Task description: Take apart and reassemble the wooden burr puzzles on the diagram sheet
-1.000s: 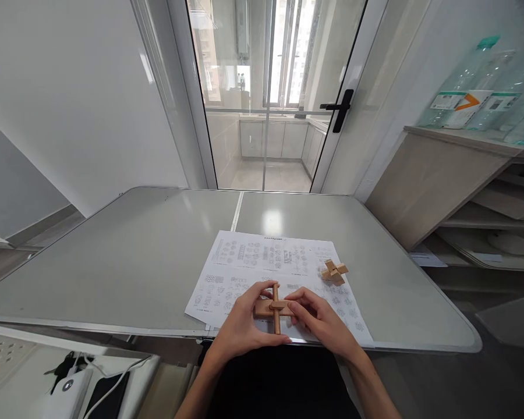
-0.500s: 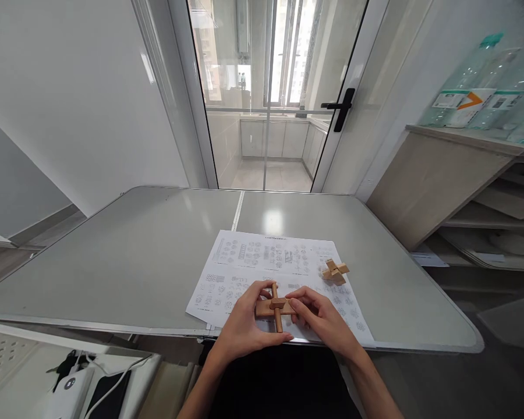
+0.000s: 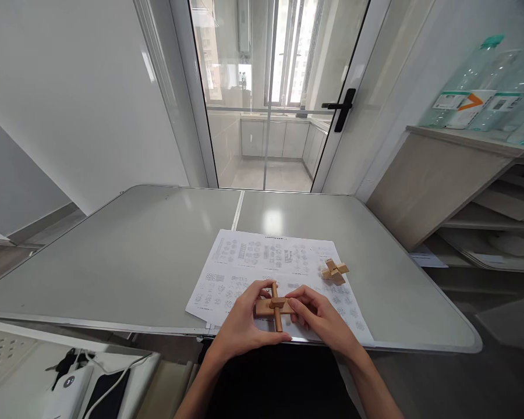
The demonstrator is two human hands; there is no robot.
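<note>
Between my two hands is a brown wooden puzzle, made of a flat bar crossed by a round rod with a small block at the crossing. My left hand grips the rod, thumb at its lower end and fingers at its upper end. The fingertips of my right hand pinch the right end of the flat bar. Under them lies a printed instruction sheet with many small diagrams. A lighter wooden interlocking puzzle rests on the sheet's right part.
The grey table reaches to a glass door. On the right, plastic bottles top a wooden shelf unit. At lower left, a white surface holds a white device, a dark phone, a cable and keys.
</note>
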